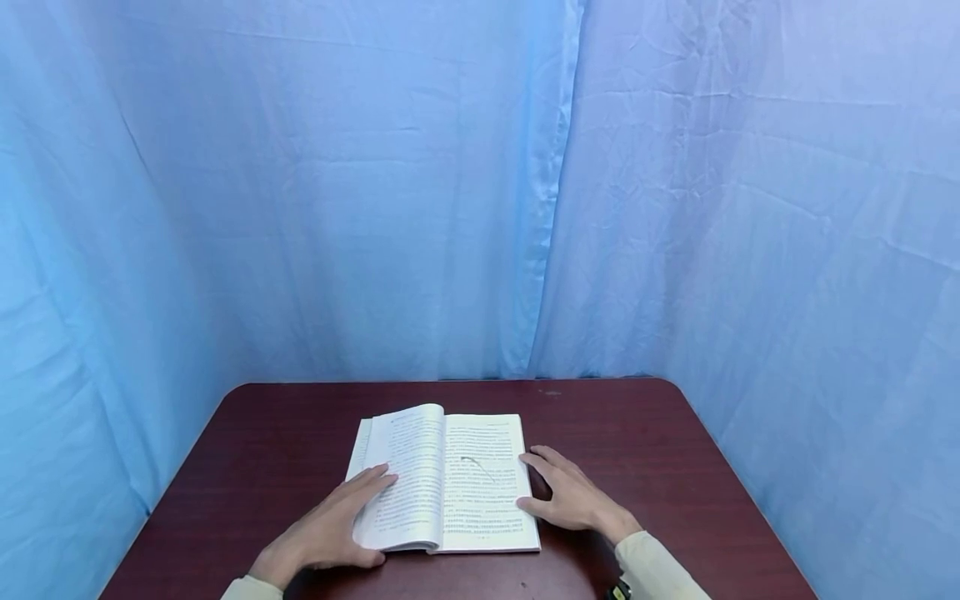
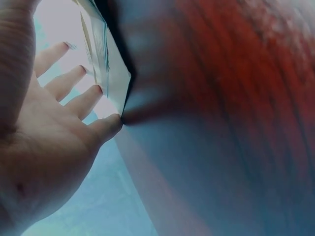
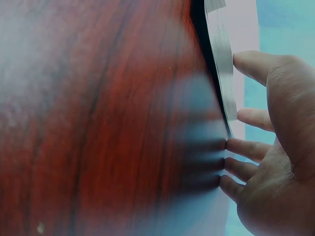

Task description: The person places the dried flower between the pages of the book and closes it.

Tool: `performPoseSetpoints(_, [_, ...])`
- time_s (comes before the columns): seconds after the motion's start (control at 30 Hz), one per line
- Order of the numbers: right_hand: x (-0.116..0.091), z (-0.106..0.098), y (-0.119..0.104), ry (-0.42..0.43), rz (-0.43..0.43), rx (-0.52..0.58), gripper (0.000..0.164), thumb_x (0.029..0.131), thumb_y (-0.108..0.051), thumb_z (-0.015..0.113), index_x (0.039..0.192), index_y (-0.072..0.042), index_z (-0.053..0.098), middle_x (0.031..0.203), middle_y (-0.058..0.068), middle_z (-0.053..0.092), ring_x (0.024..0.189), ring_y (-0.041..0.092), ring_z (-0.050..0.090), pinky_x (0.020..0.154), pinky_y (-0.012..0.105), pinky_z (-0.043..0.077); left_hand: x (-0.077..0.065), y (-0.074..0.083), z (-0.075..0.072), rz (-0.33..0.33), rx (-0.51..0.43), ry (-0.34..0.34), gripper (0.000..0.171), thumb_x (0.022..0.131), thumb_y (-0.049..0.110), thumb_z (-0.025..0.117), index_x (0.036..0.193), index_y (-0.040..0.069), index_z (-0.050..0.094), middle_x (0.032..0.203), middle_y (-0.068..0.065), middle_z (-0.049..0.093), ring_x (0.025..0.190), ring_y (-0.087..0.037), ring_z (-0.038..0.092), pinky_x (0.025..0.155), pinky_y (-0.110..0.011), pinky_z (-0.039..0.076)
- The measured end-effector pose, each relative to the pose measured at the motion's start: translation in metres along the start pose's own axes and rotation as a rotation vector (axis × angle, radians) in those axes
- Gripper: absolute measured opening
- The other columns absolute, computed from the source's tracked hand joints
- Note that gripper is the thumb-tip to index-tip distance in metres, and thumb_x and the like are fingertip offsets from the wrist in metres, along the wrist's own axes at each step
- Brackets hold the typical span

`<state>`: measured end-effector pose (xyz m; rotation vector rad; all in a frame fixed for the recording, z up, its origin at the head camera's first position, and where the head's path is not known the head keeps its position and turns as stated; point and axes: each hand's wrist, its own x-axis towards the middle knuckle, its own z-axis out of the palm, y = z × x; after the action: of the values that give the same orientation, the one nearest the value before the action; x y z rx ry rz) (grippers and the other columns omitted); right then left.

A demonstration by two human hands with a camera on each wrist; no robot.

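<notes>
An open book (image 1: 483, 504) lies on the dark red-brown table, printed text on both pages. Its left-hand pages bulge up near the spine, and a thin dark curved mark shows on the right page. My left hand (image 1: 326, 525) rests at the book's left side, fingers spread over the left page and thumb near the bottom corner. At the right edge, my right hand (image 1: 573, 496) touches the book with thumb and fingertips, the fingers loosely bent. In the right wrist view the page block (image 3: 222, 64) stands beside those fingertips.
The table (image 1: 615, 425) has rounded far corners. Blue curtains (image 1: 360, 208) hang behind it and along both sides, with a fold running down right of the middle. A dark wristband (image 1: 619, 591) shows at the right sleeve.
</notes>
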<state>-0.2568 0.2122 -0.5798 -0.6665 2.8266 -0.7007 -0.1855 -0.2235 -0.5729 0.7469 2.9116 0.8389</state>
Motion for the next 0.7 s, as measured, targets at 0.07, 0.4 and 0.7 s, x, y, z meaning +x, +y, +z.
performPoseSetpoints(0.07, [0.0, 0.001, 0.001, 0.004, -0.005, -0.004, 0.082, 0.101, -0.053, 0.081, 0.167, -0.011, 0.055, 0.177, 0.022, 0.045, 0.162, 0.05, 0.047, 0.126, 0.073, 0.044, 0.0, 0.001, 0.001, 0.0, 0.008, 0.003, 0.112, 0.072, 0.046, 0.104, 0.167, 0.015, 0.055, 0.176, -0.016, 0.05, 0.16, -0.047, 0.051, 0.125, -0.061, 0.052])
performPoseSetpoints(0.4, [-0.001, 0.0, 0.002, 0.008, -0.011, -0.006, 0.081, 0.102, -0.054, 0.08, 0.166, -0.012, 0.055, 0.177, 0.022, 0.045, 0.163, 0.049, 0.047, 0.126, 0.073, 0.045, 0.0, 0.001, 0.004, 0.046, 0.089, 0.119, 0.099, 0.068, 0.039, 0.1, 0.157, 0.014, 0.066, 0.166, -0.012, 0.063, 0.15, -0.041, 0.064, 0.113, -0.068, 0.058])
performPoseSetpoints(0.7, [-0.002, -0.003, 0.003, 0.004, -0.002, -0.003, 0.082, 0.101, -0.054, 0.081, 0.166, -0.01, 0.055, 0.177, 0.021, 0.046, 0.163, 0.048, 0.047, 0.127, 0.072, 0.045, 0.004, 0.002, 0.012, 0.19, 0.23, 0.411, 0.081, 0.064, 0.04, 0.105, 0.136, 0.013, 0.079, 0.149, -0.005, 0.075, 0.142, -0.034, 0.069, 0.107, -0.052, 0.065])
